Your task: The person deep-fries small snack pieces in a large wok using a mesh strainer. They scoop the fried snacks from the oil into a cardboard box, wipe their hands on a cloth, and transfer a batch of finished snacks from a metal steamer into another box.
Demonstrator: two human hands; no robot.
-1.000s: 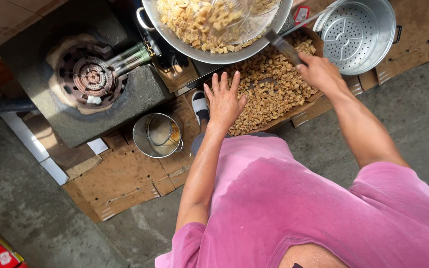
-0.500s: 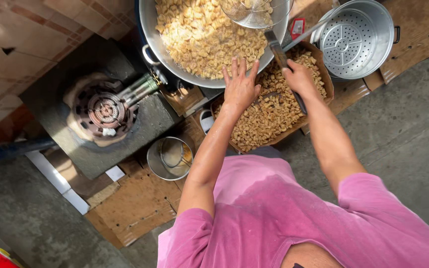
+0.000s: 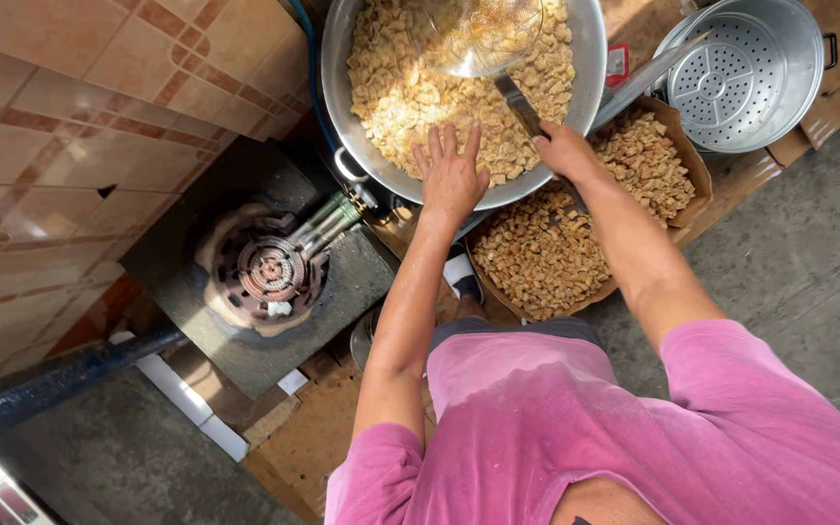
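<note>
My left hand (image 3: 451,173) reaches over the near rim of a large metal bowl (image 3: 342,97), fingers spread above the pale fried pieces (image 3: 391,78) that fill it. My right hand (image 3: 564,151) grips the dark handle of a wire mesh skimmer (image 3: 478,34). The skimmer's round basket rests over the pieces at the far side of the bowl. A cardboard box (image 3: 687,156) lined with brown paper sits under my right forearm and holds darker fried pieces (image 3: 546,258).
A gas burner (image 3: 264,267) stands on a dark block at the left beside a tiled wall (image 3: 80,126). A perforated metal steamer pot (image 3: 746,73) sits at the top right. Flattened cardboard (image 3: 313,437) covers the concrete floor. A dark blue pipe (image 3: 51,384) crosses the lower left.
Both hands have moved forward to the big bowl. My left hand now reaches over its rim above the pieces, and the view has shifted closer to the bowl.
</note>
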